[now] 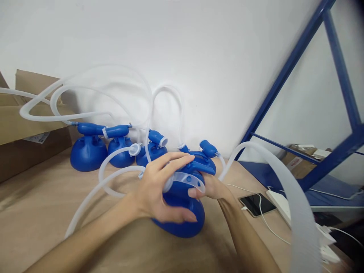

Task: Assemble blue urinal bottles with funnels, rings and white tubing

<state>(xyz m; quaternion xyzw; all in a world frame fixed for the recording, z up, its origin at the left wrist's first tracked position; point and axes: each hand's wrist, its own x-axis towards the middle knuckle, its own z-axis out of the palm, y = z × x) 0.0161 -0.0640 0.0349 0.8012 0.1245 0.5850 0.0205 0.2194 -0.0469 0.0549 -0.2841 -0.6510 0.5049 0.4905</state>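
The left hand (155, 185) partly hides the blue bottle (183, 197).

Cardboard box (17, 131), flaps raised, toward the left edge of the table (28, 223). Dark-screened phone (250, 204) near right edge, white power strip (280, 203) just beside. Blue metal frame (285, 75) beyond that edge.

A rounded, smooth blue bottle (184, 226), partly hidden, is left of the phone (257, 204); its blue handle-like part (203, 167) juts toward the phone's side, and a translucent strap (182, 176) with holes curves across the bottle's upper part
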